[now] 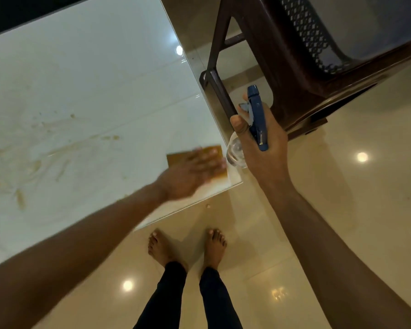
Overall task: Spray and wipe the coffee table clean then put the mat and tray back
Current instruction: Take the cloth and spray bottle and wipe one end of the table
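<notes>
On the near right corner of the table [86, 74], glass-topped and pale: one brown cloth [217, 153], square, lying flat on the surface close to the corner edge. Left hand [190, 173], blurred, lies palm down on the cloth with fingers stretched flat, pressing it to the glass rather than gripping it.

Table surface, left and middle parts: brown smears and streaks [19, 198], with scattered small spots; wet-looking trails run between them.

Just beyond the table corner, held in the air: one spray bottle [256, 119], dark blue head with a grey trigger, clear body showing below the hand. Right hand [263, 143] is clenched round the neck of the bottle, fingers near the trigger, nozzle pointing away from the person.

Floor [342, 198]: glossy cream tiles, several round light reflections. One small crumb lies on the floor just under the table edge.

Upper right, beside the table: one dark brown chair [294, 74] with a patterned perforated seat, its leg close to the table corner.

Bottom centre: two bare feet [214, 245] on the floor, dark trouser legs above them.
</notes>
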